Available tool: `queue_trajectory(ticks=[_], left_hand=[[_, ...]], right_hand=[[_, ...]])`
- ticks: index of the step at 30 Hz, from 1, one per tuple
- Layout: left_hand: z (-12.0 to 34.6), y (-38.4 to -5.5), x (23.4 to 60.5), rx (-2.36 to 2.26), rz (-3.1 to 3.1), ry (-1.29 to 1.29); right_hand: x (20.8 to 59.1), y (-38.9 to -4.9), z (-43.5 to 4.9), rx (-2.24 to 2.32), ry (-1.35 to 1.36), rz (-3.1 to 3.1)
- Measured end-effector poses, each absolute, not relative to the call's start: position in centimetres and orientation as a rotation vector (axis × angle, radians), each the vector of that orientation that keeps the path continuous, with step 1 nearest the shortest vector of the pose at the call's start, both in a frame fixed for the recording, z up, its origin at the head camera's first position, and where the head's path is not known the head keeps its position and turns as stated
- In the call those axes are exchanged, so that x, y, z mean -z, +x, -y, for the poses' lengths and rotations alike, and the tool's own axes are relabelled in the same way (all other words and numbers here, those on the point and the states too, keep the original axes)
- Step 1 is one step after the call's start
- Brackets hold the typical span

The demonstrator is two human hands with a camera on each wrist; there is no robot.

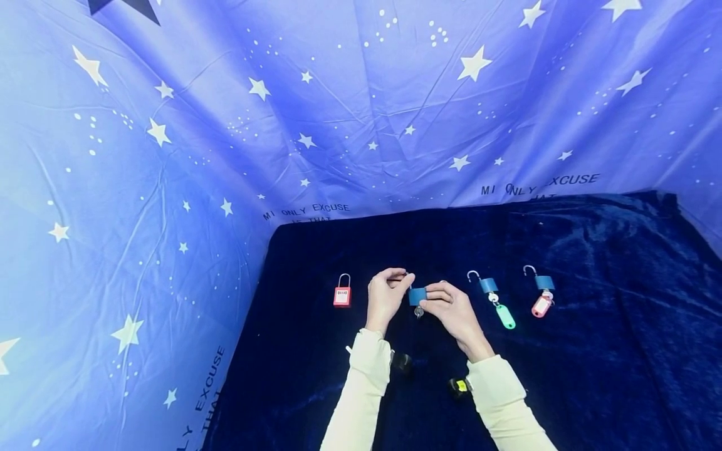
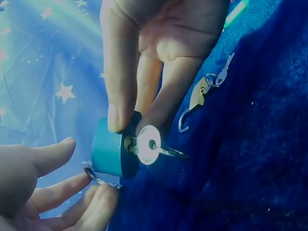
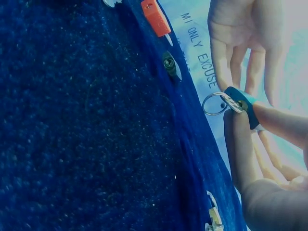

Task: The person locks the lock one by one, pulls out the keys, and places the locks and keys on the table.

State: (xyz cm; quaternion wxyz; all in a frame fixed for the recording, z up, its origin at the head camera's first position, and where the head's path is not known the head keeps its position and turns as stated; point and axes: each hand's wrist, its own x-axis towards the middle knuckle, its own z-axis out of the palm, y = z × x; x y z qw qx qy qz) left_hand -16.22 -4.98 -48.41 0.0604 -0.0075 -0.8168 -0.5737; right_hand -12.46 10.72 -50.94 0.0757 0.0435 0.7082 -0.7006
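Observation:
A blue padlock (image 1: pixel 418 296) is held up between both hands. My right hand (image 1: pixel 452 308) grips its body between thumb and fingers. From its keyhole sticks a silver key (image 2: pixel 148 145) carrying a metal ring (image 3: pixel 214 104). The padlock's shackle (image 2: pixel 96 178) points toward my left hand (image 1: pixel 387 299). In the left wrist view the left fingertips (image 2: pixel 103 202) touch the shackle from below, while the left thumb stands apart from them. Beyond the right hand lies a brass padlock (image 2: pixel 197 95) with its shackle open and a key on a ring.
A red padlock (image 1: pixel 342 295) lies to the left. On the right are a blue padlock with a green tag (image 1: pixel 506 317) and another with a red tag (image 1: pixel 541 305), both shackles open. A dark green padlock (image 3: pixel 169 65) shows near the red one. Dark blue velvet (image 1: pixel 620 351) covers the table.

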Motion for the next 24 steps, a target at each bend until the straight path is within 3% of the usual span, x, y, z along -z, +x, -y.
queue_trajectory(ticks=[24], left_hand=[[4.08, -16.52, 48.74, 1.986, 2.301, 0.034]], right_hand=[[51.48, -11.99, -9.96, 2.15, 0.19, -1.969]])
